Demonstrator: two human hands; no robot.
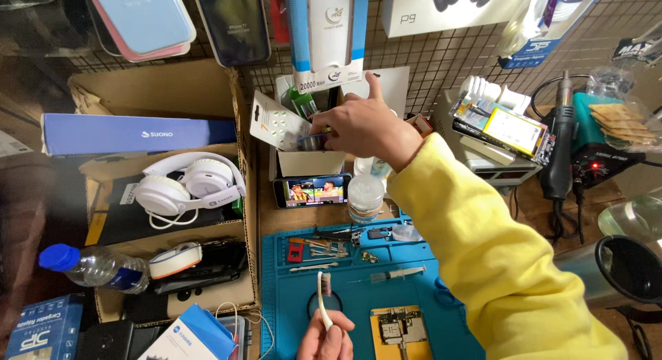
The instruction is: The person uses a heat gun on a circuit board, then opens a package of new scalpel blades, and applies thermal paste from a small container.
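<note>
Carefully, the small jar (312,141) pinched by the right hand (362,125) should be lifted straight from its box (307,163) while the left hand (325,339), its grip closed on the white brush (322,298), is kept steady over the blue mat (358,291).

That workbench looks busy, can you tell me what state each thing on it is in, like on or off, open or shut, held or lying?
Phone: screen lit, propped on its side.
Soldering station: red light on.
Water bottle: capped, lying down.
White headphones: lying in a cardboard box.
Toothbrush: held upright by left hand.
Right hand: reaching into a small open box, grip on a small item.
Circuit board: lying bare on blue mat.
Syringe: lying on mat.
</note>
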